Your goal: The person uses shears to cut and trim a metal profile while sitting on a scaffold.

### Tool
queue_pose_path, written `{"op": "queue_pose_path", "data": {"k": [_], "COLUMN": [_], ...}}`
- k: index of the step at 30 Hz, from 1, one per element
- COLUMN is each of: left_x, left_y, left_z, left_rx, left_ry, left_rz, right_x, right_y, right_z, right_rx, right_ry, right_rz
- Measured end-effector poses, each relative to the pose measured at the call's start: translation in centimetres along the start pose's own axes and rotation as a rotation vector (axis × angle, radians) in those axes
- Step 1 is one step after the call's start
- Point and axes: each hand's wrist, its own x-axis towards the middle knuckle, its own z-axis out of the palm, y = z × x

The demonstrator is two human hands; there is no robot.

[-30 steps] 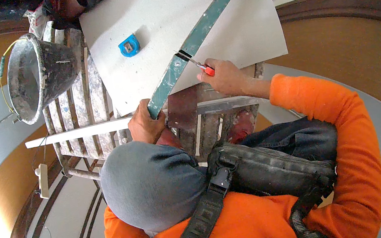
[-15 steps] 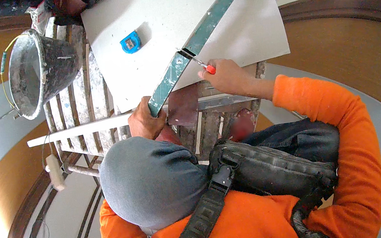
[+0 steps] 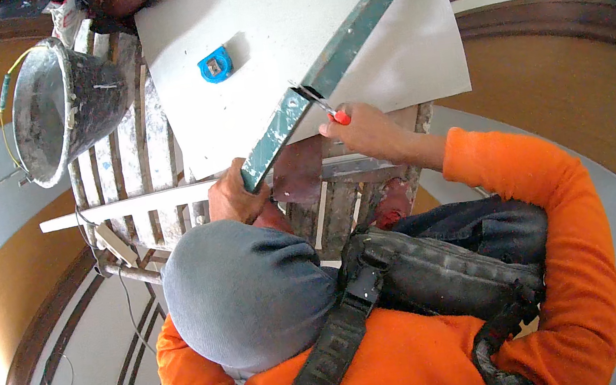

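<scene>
Paint-spattered slats [image 3: 158, 135] carried a white board [image 3: 401, 69], across which a long green bar [image 3: 340, 58] lay on a slant, its near end jutting past the board's edge. At a dark gap [image 3: 306, 93] along the bar, a red-handled tool [image 3: 340, 117] had its metal tip set; its exact kind was hard to make out. The right hand [image 3: 362, 131] gripped the handle, while the left hand [image 3: 234, 195] was wrapped around the bar's near end. Over the past second, the bar's near length appeared to have rolled slightly, baring more of its side, yet the tip stayed at the gap; judged by that, the work remained at this one spot. Beyond, a blue tape measure [image 3: 215, 65] rested on the board, touched by neither hand. Farther left stood a smeared bucket [image 3: 94, 96], and a long white strip [image 3: 129, 207] reached out from beside the left hand. Below it, a pale block [image 3: 116, 245] showed higher than a second earlier, at a new angle.
</scene>
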Motion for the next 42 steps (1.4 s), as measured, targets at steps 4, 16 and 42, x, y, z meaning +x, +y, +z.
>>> {"op": "queue_pose_path", "data": {"k": [4, 16, 42], "left_x": [0.2, 1.8, -14.0], "left_y": [0.0, -1.7, -18.4], "left_z": [-0.4, -2.3, 5.7], "left_rx": [-0.056, -0.19, 0.087], "left_ry": [-0.041, -0.041, 0.147], "left_rz": [0.013, 0.06, -0.216], "right_x": [0.9, 1.8, 7.7], "right_y": [-0.3, 1.5, 4.9], "right_z": [0.3, 1.2, -6.7], "right_rx": [-0.088, 0.077, 0.901], "right_ry": [0.005, -0.244, 0.06], "right_rz": [-0.005, 0.07, -0.029]}}
